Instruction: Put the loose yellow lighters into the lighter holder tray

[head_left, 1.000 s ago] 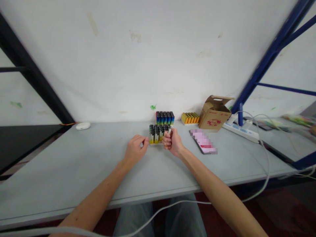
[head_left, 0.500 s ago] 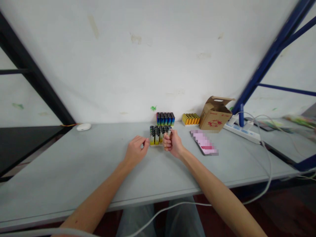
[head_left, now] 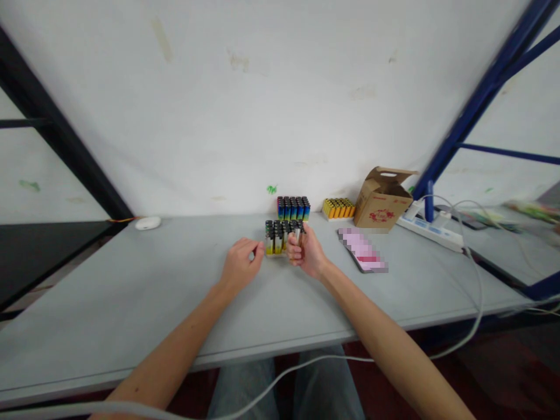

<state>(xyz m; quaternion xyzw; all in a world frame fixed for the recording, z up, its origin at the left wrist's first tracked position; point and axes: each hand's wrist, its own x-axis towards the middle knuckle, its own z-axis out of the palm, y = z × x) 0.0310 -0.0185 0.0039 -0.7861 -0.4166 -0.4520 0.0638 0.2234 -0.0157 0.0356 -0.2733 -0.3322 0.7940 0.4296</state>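
My right hand (head_left: 310, 252) is closed around a lighter (head_left: 298, 235), held upright with the thumb near its top. Just left of it stands a block of several upright lighters (head_left: 274, 239) with black tops and clear-to-yellow bodies; my fingers hide its right end. My left hand (head_left: 241, 261) rests on the table at the left of this block, fingers curled in and thumb against them, with nothing visible in it. Behind, near the wall, is a second block of blue-green lighters (head_left: 293, 208) with black tops.
A tray of small yellow cylinders (head_left: 338, 208) sits by the wall, beside an open cardboard box (head_left: 380, 204). Nearer lies a phone (head_left: 362, 251). A white power strip (head_left: 433, 233) with cables is at the right, a white case (head_left: 147, 223) at far left. A cable (head_left: 280, 379) crosses my lap.
The lighter in my right hand has tilted or shifted slightly, and the hand has moved very little. My left hand stays in place. The view has shifted slightly.
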